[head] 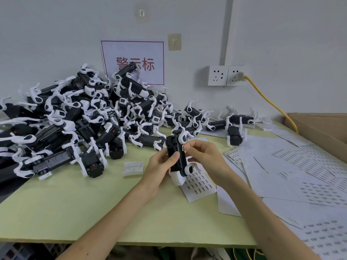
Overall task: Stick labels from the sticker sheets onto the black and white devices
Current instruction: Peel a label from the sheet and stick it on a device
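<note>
My left hand [161,166] grips a black and white device [177,156], held upright above the green table [93,203]. My right hand [202,156] pinches a small label [183,147] against the device's upper right side. A sticker sheet [201,186] with rows of small dark labels lies on the table just under the device. Its top part is hidden by the device and my right hand.
A big pile of black and white devices [75,124] fills the table's left and back. A few more devices [234,126] lie at the back right. Several sticker sheets [309,184] cover the right side beside a cardboard box [323,132]. A small white part [133,168] lies near my left hand.
</note>
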